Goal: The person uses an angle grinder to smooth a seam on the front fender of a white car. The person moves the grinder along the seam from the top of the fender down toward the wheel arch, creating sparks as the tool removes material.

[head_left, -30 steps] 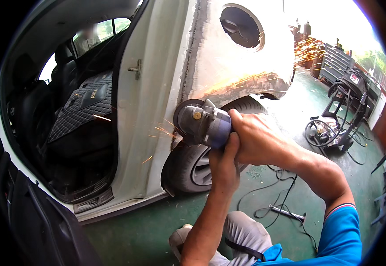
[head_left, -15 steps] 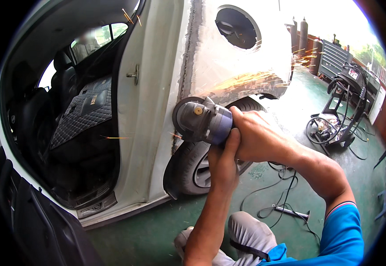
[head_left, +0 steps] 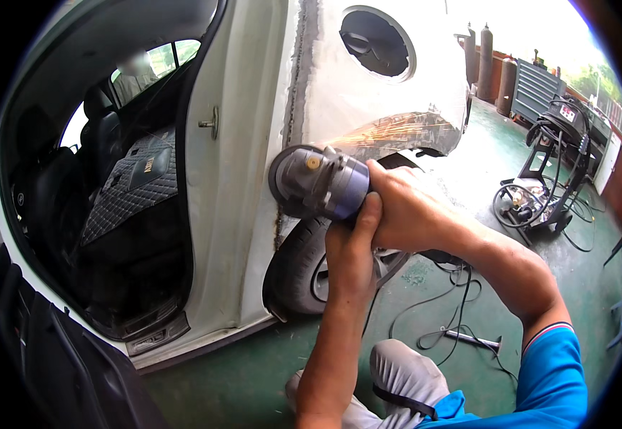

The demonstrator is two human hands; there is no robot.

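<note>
Head: grinder (head_left: 326, 180) partly hidden

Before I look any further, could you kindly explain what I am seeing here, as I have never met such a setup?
There is no robot: a fisheye camera worn on a person's head looks down at their work, which makes straight edges bend. Their bare left hand and right hand grip an angle grinder at the white car panel, near the wheel, and orange sparks stream to the right. A metal bar lies on the green floor; a wheeled machine stands farther off.
</note>
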